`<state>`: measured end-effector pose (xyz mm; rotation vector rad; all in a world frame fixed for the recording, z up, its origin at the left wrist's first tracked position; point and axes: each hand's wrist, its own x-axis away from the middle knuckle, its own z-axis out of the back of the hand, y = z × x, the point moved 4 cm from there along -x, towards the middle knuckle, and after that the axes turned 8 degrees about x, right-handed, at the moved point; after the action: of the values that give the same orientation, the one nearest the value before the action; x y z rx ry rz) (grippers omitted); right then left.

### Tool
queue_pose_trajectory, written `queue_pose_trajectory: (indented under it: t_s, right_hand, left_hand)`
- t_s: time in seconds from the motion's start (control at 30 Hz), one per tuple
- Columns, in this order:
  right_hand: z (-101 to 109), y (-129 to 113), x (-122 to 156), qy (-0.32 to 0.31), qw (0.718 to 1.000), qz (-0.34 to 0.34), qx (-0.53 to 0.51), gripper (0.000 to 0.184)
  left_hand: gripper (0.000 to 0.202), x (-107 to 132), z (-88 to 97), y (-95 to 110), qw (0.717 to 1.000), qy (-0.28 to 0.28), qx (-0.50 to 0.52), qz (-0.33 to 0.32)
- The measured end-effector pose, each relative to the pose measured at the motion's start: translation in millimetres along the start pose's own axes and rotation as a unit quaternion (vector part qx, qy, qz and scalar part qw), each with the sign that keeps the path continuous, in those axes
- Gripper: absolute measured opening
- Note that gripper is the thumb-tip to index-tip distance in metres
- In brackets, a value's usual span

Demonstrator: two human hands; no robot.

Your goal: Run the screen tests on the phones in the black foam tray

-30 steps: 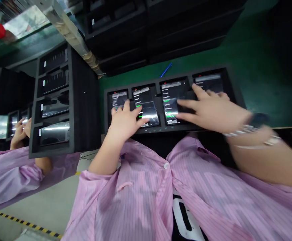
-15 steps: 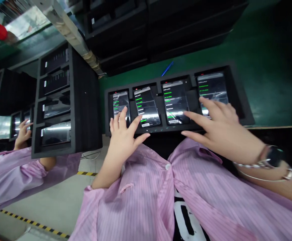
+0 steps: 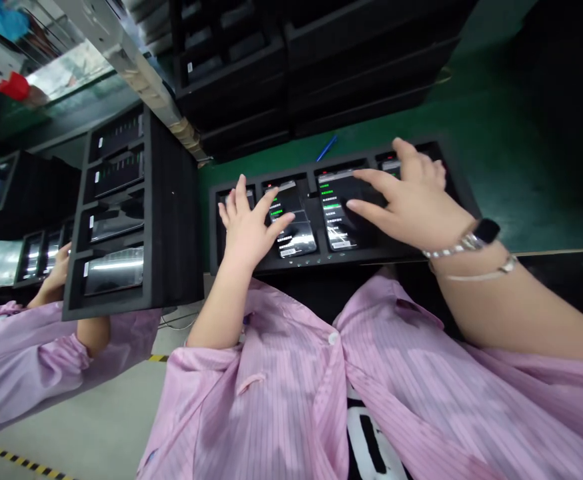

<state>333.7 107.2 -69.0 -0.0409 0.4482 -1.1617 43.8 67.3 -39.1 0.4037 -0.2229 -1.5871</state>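
A black foam tray (image 3: 271,263) lies on the green bench in front of me, holding several lit phones side by side. My left hand (image 3: 246,227) hovers open over the two left phones, fingers spread, thumb near the second phone (image 3: 294,230). My right hand (image 3: 411,197) reaches open over the two right phones, its fingers stretched across the third phone (image 3: 336,220) and covering most of the fourth. A watch and bracelets sit on my right wrist (image 3: 471,243).
A tall black foam tray (image 3: 121,207) with more phones stands upright at the left. Stacked black trays (image 3: 321,60) line the back of the bench. A blue pen (image 3: 327,148) lies behind my tray. Another person's hand (image 3: 59,273) and pink sleeve work at far left.
Both hands moved forward onto the phones, away from the tray's near edge. The right hand now covers the fourth phone, which showed fully half a second ago.
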Motion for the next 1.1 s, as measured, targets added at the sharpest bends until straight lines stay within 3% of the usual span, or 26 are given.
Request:
queue_pose_trajectory:
  t_s: [0.1, 0.17, 0.23, 0.4, 0.7, 0.83, 0.93, 1.03, 1.1]
  right_hand:
    - [32, -29, 27, 0.037, 0.998, 0.046, 0.009, 0.06]
    - [32, -42, 43, 0.04, 0.996, 0.078, 0.001, 0.058]
    - [19, -48, 55, 0.044, 0.994, 0.103, -0.005, 0.059]
    - [-11, -54, 64, 0.06, 0.989, 0.135, 0.011, 0.052]
    - [-13, -54, 63, 0.03, 0.988, 0.145, 0.034, 0.064]
    - [-11, -54, 63, 0.057, 0.984, 0.16, 0.052, 0.063]
    - [-9, -54, 63, 0.073, 0.979, 0.181, 0.066, 0.055]
    - [-10, -54, 63, 0.064, 0.977, 0.194, 0.065, 0.045]
    - [-10, -55, 62, 0.063, 0.976, 0.198, 0.062, 0.043]
  left_hand:
    - [0.066, 35, 17.2, 11, 0.996, 0.059, 0.015, -0.07]
    - [0.066, 52, 16.1, 11, 0.994, 0.062, 0.021, -0.087]
    - [0.064, 61, 5.6, 6, 0.996, 0.057, 0.014, -0.074]
    - [0.051, 64, -21.4, -1, 0.997, 0.054, -0.016, -0.056]
    - [0.066, 59, -22.4, 0, 0.998, 0.011, -0.026, -0.052]
    - [0.088, 66, -19.8, 3, 0.984, 0.021, -0.008, -0.175]
    - [0.069, 71, -22.9, 4, 0.969, -0.021, -0.001, -0.244]
    - [0.048, 71, -25.5, 3, 0.967, -0.05, 0.003, -0.25]
    - [0.047, 71, -25.4, 4, 0.967, -0.049, 0.001, -0.25]
